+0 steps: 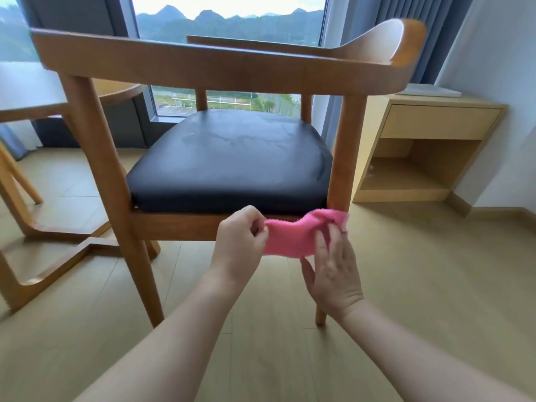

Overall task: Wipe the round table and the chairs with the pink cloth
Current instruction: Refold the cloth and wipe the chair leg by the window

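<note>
Head view, looking down over a wooden chair (pixel 220 62) with curved armrests and a black padded seat (pixel 232 158). Pink cloth (pixel 293 236) stretched between both hands, just in front of the near seat rail (pixel 179 224), close to the chair's right near leg (pixel 345 152); whether touching the wood cannot be told. Left hand (pixel 242 245) closed, pinching the cloth's left edge between thumb and fingertips. Right hand (pixel 333 268) with fingers spread and laid over the cloth's right part, thumb underneath, gripping it loosely; the cloth's far right end bunched above the fingers. Bare forearms reaching in from the near edge.

At far left, part of the round table (pixel 116 91) top showing behind the chair's left armrest, with a wooden base frame (pixel 58 230) low on the floor at left. At right, a light wooden nightstand (pixel 429 140) with a drawer and an open shelf, standing against the wall. Beyond the chair, a tall window (pixel 229 24) with hills outside and blue curtains (pixel 362 13) at its right. Pale wood-plank floor (pixel 435 271) under everything.
</note>
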The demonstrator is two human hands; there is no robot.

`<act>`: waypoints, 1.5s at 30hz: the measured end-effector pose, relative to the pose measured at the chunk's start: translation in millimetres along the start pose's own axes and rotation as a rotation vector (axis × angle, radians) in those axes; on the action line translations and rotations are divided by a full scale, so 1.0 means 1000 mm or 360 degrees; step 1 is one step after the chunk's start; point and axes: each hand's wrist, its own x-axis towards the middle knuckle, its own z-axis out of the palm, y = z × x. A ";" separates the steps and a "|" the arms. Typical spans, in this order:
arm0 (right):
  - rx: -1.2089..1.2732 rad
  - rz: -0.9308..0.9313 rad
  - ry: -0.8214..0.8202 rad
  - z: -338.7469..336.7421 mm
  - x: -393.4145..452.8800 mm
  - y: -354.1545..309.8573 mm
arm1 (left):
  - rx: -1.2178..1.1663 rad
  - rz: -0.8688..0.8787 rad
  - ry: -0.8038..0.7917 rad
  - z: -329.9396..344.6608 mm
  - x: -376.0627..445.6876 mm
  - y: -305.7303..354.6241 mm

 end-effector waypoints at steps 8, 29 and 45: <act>-0.0258 -0.0036 0.0120 0.042 0.011 -0.023 | 0.0164 0.0371 -0.0207 -0.033 -0.003 -0.012; -0.0230 -0.0172 0.0121 0.061 0.023 -0.038 | 0.0722 0.0537 -0.0799 -0.178 -0.052 -0.102; -0.0713 -0.1241 -0.0045 0.066 0.069 -0.110 | 0.0835 0.0476 -0.0856 -0.204 -0.058 -0.107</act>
